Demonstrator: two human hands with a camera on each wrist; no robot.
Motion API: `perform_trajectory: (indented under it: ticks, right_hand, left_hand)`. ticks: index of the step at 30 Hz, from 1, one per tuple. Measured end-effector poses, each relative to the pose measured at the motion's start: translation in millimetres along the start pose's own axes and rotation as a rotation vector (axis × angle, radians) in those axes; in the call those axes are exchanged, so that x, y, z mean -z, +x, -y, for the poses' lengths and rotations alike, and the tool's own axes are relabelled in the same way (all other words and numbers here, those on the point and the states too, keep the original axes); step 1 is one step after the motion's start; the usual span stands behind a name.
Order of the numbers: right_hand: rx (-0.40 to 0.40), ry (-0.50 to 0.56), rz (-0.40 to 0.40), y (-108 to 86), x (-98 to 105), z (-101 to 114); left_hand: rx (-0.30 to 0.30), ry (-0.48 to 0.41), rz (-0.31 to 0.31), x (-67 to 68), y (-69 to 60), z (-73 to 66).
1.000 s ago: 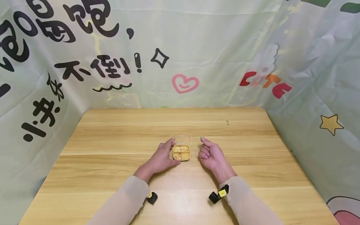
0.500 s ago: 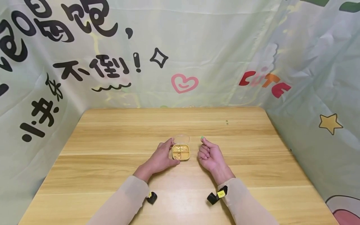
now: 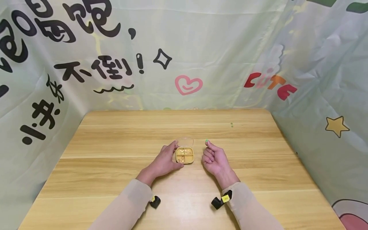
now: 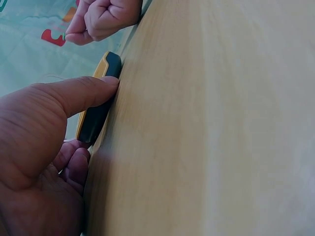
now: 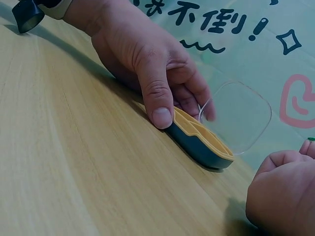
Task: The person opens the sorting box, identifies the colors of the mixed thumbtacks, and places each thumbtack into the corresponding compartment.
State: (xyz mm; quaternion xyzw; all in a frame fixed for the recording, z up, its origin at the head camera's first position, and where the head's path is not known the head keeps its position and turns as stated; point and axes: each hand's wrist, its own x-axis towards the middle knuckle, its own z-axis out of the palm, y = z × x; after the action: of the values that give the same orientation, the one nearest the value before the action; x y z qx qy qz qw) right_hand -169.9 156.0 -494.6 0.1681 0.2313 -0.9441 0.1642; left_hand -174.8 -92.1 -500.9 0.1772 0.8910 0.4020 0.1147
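Observation:
A pill box (image 3: 188, 158) with yellow compartments and a dark outer case (image 5: 197, 149) stands on the table, its clear lid (image 5: 241, 118) raised at the back. My left hand (image 3: 163, 163) grips it from the left, thumb on the near side and fingers behind. Small round pieces lie in the two back compartments and the front left one; I see none in the front right. To the right of the box, my right hand (image 3: 217, 159) pinches a tiny green piece (image 3: 206, 140) between thumb and index finger, the other fingers curled in.
Two tiny green pieces (image 3: 231, 125) lie on the wooden table (image 3: 120, 134), towards its back right. Printed cloth (image 3: 218, 57) hangs behind the table and along both sides. A small black camera (image 3: 155, 202) sits at the left wrist, another black camera (image 3: 217, 203) at the right.
Almost nothing differs. The right wrist has shifted very slightly left; the left hand keeps its grip on the pill box, and the green piece stays pinched.

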Motion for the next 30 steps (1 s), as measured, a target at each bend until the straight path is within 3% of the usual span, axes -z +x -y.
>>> perform_trajectory:
  ticks: [22,26,30]
  right_hand:
    - [0.016,-0.069,0.007,0.9,1,-3]
    - [0.053,-0.227,-0.004,-0.9,-1,-7]
    - [0.138,-0.568,-0.061,-4.7,-8,-13]
  left_hand:
    - [0.006,0.006,-0.005,-0.7,-0.8,1.2]
    - [-0.001,0.004,-0.009,-1.0,-0.5,1.5]
    - [0.0,0.01,-0.005,-0.6,-0.4,1.0]
